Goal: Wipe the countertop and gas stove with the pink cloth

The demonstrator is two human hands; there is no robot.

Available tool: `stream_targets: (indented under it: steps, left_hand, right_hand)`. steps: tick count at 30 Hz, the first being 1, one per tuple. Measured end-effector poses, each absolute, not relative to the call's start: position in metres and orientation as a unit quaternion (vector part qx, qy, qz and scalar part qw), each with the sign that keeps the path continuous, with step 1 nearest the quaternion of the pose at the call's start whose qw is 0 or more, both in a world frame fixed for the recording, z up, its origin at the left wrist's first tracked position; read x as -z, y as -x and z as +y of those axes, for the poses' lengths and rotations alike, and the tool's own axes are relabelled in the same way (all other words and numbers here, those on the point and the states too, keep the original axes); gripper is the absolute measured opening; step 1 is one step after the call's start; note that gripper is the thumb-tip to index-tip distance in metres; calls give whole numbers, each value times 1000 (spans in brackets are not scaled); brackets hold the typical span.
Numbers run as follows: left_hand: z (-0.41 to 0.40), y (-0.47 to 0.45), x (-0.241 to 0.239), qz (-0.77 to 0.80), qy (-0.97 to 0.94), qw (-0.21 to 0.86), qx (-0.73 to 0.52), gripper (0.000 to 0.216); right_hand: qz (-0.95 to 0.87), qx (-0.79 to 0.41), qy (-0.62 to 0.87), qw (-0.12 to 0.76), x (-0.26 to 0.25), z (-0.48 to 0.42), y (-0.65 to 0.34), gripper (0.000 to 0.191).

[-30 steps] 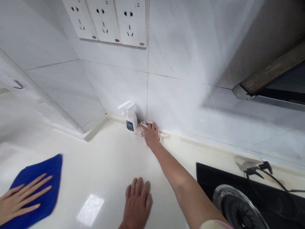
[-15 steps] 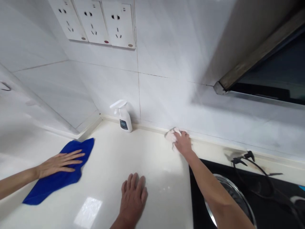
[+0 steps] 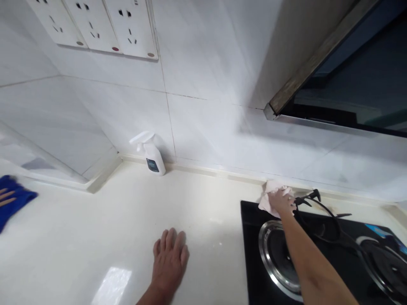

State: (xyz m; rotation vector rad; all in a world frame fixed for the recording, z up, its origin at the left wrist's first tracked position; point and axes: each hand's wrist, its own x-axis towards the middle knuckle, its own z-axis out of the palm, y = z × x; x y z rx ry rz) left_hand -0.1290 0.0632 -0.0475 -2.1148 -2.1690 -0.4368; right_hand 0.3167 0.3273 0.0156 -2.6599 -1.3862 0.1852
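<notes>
My left hand (image 3: 170,260) rests palm down on the white countertop (image 3: 95,228), fingers stretched out and nothing in them. Over at the back edge of the black gas stove (image 3: 251,237), my right hand (image 3: 281,202) presses on a crumpled pale pink cloth (image 3: 268,202). Its fingers curl over the cloth near the base of the wall. Just right of that hand is a black pot support (image 3: 318,201) with curved arms on the stove. A white spray bottle (image 3: 154,159) with a dark label stands upright against the wall, beyond my left hand.
At the left edge, another person's fingers (image 3: 6,197) lie on a blue cloth (image 3: 19,201). A dark range hood (image 3: 349,80) juts out at upper right, above the stove. Wall sockets (image 3: 130,29) are at upper left. A metal burner ring (image 3: 265,250) sits below my right forearm.
My right hand has slid right with the pink cloth, from the countertop to the stove's back edge. The view has turned right; the blue cloth is mostly out of frame. My left hand stays put.
</notes>
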Motion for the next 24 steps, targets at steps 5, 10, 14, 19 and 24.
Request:
stream_targets:
  steps: [5, 10, 14, 19, 24]
  left_hand:
    - [63, 128, 48, -715, 686, 19, 135, 46]
    - [61, 127, 50, -713, 689, 24, 128, 47]
    - [61, 125, 51, -707, 693, 54, 132, 45]
    - [59, 121, 52, -702, 692, 97, 137, 43]
    - [55, 115, 55, -709, 683, 79, 154, 43]
  right_hand:
    - [-499, -56, 863, 51, 4, 333, -218, 63]
    - [-623, -36, 780, 39, 2, 323, -103, 61]
    - [-687, -51, 724, 37, -9, 320, -23, 62]
    - [-810, -82, 579, 43, -16, 308, 48, 54]
    - [-917, -180, 351, 57, -11, 277, 66, 45]
